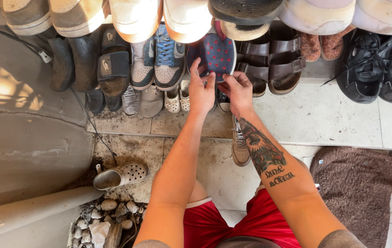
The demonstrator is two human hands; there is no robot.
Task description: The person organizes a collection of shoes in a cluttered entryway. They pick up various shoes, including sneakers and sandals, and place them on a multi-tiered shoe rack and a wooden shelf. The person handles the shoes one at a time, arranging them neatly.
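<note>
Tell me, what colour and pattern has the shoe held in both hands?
In the head view, the shoe is dark blue with small red dots.

My left hand (pixel 201 92) and right hand (pixel 238 91) are pinching a matt cloth slipper (pixel 218 51), blue with red dots. Smooth brown leather sandals (pixel 271 59) are gleaming nearby; the stone floor tiles (pixel 320 119) are looking rough and dusty.
</note>
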